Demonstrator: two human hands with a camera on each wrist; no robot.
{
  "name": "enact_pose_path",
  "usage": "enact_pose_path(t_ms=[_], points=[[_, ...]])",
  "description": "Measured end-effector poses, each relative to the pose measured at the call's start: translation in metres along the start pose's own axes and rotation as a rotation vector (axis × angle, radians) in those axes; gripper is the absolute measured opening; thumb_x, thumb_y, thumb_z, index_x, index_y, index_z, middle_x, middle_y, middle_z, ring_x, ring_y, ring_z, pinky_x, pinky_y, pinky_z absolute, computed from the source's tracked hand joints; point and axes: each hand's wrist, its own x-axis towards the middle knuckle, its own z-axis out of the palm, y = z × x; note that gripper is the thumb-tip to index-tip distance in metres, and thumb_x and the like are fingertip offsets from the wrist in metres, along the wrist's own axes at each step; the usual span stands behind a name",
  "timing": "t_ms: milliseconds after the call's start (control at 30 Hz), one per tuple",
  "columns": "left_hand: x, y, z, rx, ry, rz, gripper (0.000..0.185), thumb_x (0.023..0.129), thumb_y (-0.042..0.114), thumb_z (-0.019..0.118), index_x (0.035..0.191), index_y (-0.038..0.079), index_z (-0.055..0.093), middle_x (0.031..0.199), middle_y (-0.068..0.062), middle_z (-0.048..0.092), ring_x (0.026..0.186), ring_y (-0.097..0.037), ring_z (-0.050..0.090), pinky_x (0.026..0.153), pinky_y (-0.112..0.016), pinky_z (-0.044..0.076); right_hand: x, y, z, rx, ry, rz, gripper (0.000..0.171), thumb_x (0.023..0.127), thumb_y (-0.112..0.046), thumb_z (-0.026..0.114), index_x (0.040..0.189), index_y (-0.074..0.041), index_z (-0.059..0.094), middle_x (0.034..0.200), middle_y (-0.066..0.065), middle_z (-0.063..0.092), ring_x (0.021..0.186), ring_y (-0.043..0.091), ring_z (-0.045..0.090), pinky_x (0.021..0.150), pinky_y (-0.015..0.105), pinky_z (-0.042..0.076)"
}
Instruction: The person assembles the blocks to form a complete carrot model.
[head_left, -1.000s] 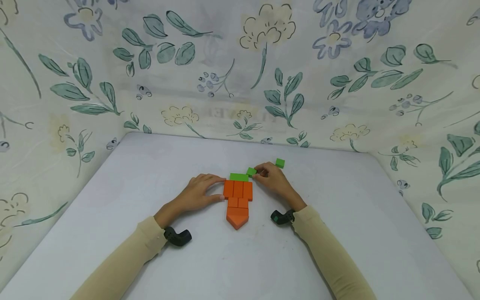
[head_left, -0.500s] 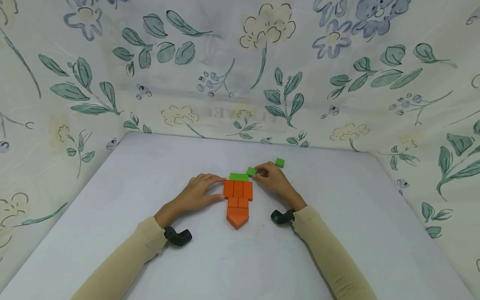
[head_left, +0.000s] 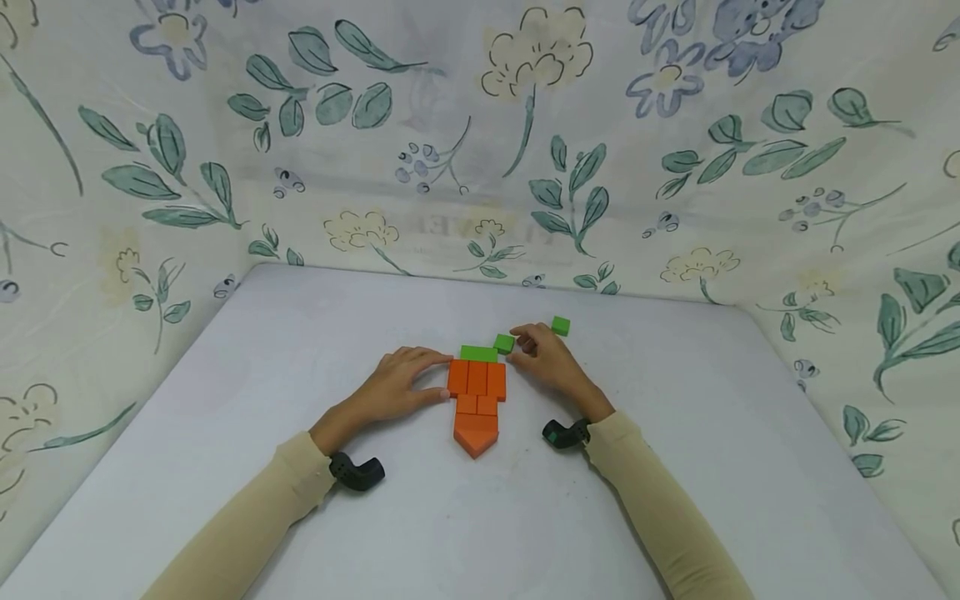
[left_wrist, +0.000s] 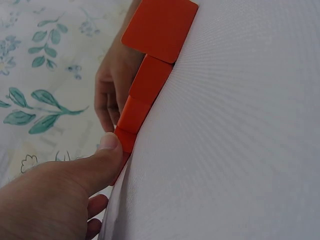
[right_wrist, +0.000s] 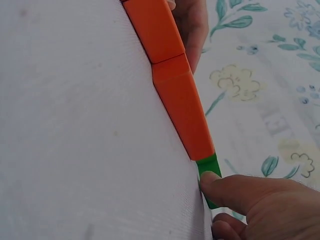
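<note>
On the grey table (head_left: 300, 333), both hands' grips lie slack, left hand (head_left: 390, 387) touching orange blocks (head_left: 476, 400), right hand (head_left: 547, 362) beside green cube (head_left: 504, 342).

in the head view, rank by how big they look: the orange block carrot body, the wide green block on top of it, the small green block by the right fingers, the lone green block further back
1. orange block carrot body
2. wide green block
3. small green block by the right hand, at, and the lone green block: these look about alike, and the lone one lies farther from the camera, so no ranking.
</note>
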Motion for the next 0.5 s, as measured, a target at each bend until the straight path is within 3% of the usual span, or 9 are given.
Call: enact_pose_path(t_ms=[333,500], points=[[-0.001,0.001,0.002,-0.014,0.010,0.011,0.060,0.090,0.051,0.069,0.143,0.026,0.055,0.146,-0.004,0.054,0.139,-0.030,0.043,0.108,-0.056,0.033,-0.005,0.001,-0.020,0.068,-0.044,0.034,0.041,0.095,-0.024,0.070,0.133,-0.011,0.059,0.119,0.009,0.064,0.107,0.025,0.062,0.092,0.040,0.054],[-0.001,0.001,-0.001,0.006,0.018,0.017,0.060,0.090,0.050,0.070,0.143,0.026,0.055,0.146,-0.004,0.054,0.137,-0.031,0.044,0.108,-0.057,0.033,-0.004,0.007,-0.047,0.051,0.076,0.002,0.032,0.098,-0.024,0.065,0.125,-0.007,0.065,0.109,0.010,0.069,0.101,0.026,0.064,0.082,0.037,0.054]])
